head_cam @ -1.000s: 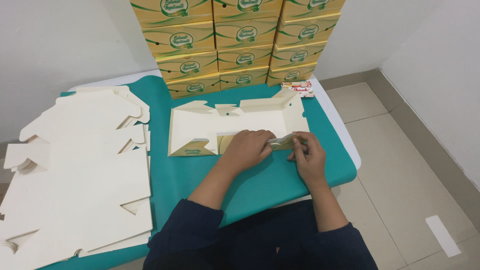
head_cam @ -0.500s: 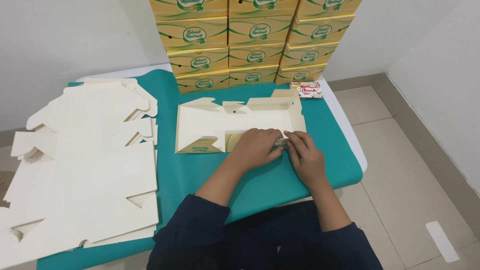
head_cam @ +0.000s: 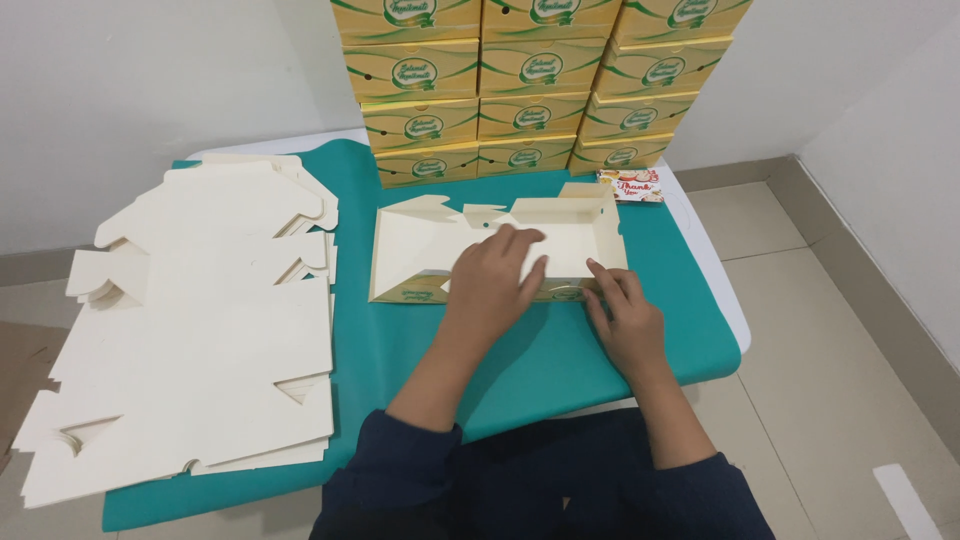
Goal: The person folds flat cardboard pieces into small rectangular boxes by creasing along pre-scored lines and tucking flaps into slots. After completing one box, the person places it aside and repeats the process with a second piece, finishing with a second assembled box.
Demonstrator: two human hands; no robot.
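Both hands [head_cam: 555, 295] press flat, fingers spread, on cream carton [head_cam: 430, 240] atop teal-covered table [head_cam: 520, 370].

Table [head_cam: 712, 300], teal cloth [head_cam: 520, 370], flat cardboard blanks [head_cam: 190, 340]

Open passage exists on the bare teal table cover [head_cam: 560, 370] at lower centre of the frame, between the forearms and toward the table's lower right edge. A narrow strip of bare cover also runs up the centre-left, between the stack of flat cream blanks [head_cam: 190, 330] filling the left half and the half-folded carton [head_cam: 440, 250] at centre. The top of the frame is blocked by a wall of stacked yellow-green boxes [head_cam: 530, 90], standing just behind the carton. A small printed card [head_cam: 630, 186] lies at upper right, beside the carton's raised corner. The left hand [head_cam: 495, 275] covers the carton's middle; the right hand [head_cam: 625, 320] occupies its lower right corner.
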